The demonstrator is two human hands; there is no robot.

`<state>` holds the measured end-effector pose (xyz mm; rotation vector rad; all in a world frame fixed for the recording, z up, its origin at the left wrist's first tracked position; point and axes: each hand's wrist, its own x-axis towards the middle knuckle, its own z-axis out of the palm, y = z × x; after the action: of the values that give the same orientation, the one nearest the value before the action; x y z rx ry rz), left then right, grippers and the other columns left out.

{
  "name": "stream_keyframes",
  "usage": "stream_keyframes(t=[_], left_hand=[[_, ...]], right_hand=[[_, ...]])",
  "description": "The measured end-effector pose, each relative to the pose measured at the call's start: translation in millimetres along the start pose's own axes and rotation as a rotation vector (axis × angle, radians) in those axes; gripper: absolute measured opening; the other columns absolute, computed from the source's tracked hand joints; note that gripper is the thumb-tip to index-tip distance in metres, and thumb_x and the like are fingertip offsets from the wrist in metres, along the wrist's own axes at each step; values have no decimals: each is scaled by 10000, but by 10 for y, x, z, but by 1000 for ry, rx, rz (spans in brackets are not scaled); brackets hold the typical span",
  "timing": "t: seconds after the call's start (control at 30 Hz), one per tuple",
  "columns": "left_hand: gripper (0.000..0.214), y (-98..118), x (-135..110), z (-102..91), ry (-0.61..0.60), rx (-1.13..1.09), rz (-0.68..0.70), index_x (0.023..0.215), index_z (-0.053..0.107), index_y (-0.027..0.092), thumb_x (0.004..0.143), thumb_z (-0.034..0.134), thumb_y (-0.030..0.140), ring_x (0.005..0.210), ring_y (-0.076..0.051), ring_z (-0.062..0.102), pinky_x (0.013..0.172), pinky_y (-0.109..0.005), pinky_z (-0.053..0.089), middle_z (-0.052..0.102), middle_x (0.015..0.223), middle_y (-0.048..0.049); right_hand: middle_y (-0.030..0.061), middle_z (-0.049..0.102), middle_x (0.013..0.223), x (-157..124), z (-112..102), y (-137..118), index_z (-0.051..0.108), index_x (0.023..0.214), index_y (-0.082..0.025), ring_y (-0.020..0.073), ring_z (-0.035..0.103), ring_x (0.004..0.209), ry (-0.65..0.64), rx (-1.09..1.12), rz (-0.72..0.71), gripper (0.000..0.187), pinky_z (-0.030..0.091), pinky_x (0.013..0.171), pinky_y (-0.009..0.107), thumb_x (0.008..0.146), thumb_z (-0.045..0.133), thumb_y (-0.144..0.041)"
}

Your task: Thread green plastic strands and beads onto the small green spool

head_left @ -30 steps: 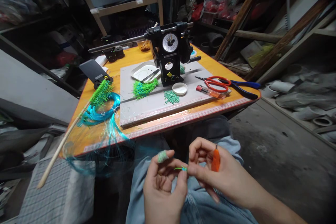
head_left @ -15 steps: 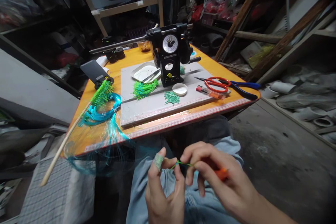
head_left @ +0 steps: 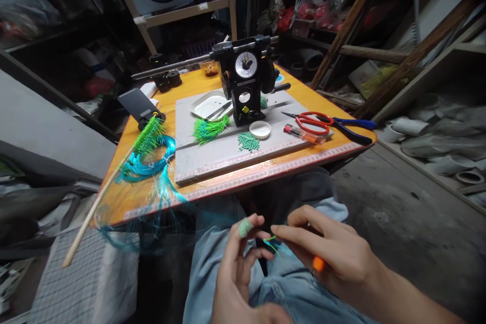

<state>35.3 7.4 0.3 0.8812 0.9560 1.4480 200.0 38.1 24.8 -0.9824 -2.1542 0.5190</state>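
Note:
Both hands are low over my lap in jeans. My left hand (head_left: 243,273) has a green wrap on its index fingertip, and its thumb and fingers pinch one end of a short green line (head_left: 270,241). My right hand (head_left: 330,258) pinches the other end with thumb and index finger, and an orange-handled tool (head_left: 318,264) is tucked in its palm. The line is slack between the two pinches.
An orange table (head_left: 212,185) stands ahead with a grey board (head_left: 224,154), a black winding machine with a dial (head_left: 246,81), a green tuft (head_left: 208,129), green beads (head_left: 247,140), a white cap (head_left: 260,129), red scissors (head_left: 311,120), blue pliers (head_left: 353,126), a lighter (head_left: 304,134) and blue line coils (head_left: 148,162). Shelves and clutter surround it.
The hands have tilted and shifted slightly right. The green line, taut half a second ago, now hangs short and loose. The orange tool has turned from upright to pointing down under the right palm.

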Motion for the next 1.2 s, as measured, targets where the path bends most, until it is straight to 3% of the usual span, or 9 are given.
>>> stream_keyframes(t=[0.13,0.23,0.37,0.5,0.6,0.73,0.97,1.03,1.2], left_hand=[[343,105,77,33,65,18,-186,893,775,235,595,856,385,782,-170,649,699,-221,525,690,896,-59],[13,117,118,42,95,215,-89,738,747,224,735,760,219,741,-129,632,687,-178,506,643,760,-5],[141,82,140,-40,65,493,132,821,740,246,774,690,122,778,-135,633,718,-194,498,662,802,-3],[155,34,127,-82,100,496,222,804,696,242,785,670,90,728,-119,606,669,-184,483,628,772,19],[178,9,106,-51,125,453,298,797,670,239,787,650,62,730,-122,586,663,-194,477,607,769,23],[235,10,107,-21,40,519,434,870,691,235,778,654,21,740,-134,612,677,-218,486,646,800,7],[318,-32,164,-76,-32,732,725,931,676,241,764,609,-21,689,-174,598,640,-290,501,655,745,-20],[309,-26,164,-85,-24,768,743,917,658,244,758,610,-17,655,-170,579,621,-289,495,635,709,-12],[278,38,142,-97,-31,740,574,874,626,226,754,630,-25,656,-150,586,632,-261,478,625,714,3]], right_hand=[[74,554,869,5,-68,-46,569,1207,-151,151,555,766,-20,-84,-84,382,466,629,228,908,374,-15],[66,542,843,1,-96,-39,589,1162,-153,148,551,731,-6,-169,-111,332,461,601,227,930,375,-52],[53,500,875,-19,-133,19,596,1124,-181,119,539,666,44,-248,-35,259,451,564,215,930,450,-89],[72,520,943,19,-114,11,588,1071,-164,132,576,765,100,-138,34,189,471,635,221,914,514,-90],[58,544,894,61,-32,-45,572,1023,-169,146,572,780,45,24,125,162,475,662,244,918,485,-83],[44,559,881,91,51,-128,570,972,-186,149,562,774,-54,213,210,139,463,666,261,943,446,-130],[27,606,897,177,-17,-186,608,945,-210,144,589,828,-174,382,351,179,455,749,261,977,433,-188],[20,612,902,180,-37,-178,623,965,-223,141,592,829,-213,410,359,180,452,753,257,974,445,-193],[18,577,869,149,-17,-139,579,937,-203,133,555,766,-168,350,351,78,424,657,242,946,501,-206]])
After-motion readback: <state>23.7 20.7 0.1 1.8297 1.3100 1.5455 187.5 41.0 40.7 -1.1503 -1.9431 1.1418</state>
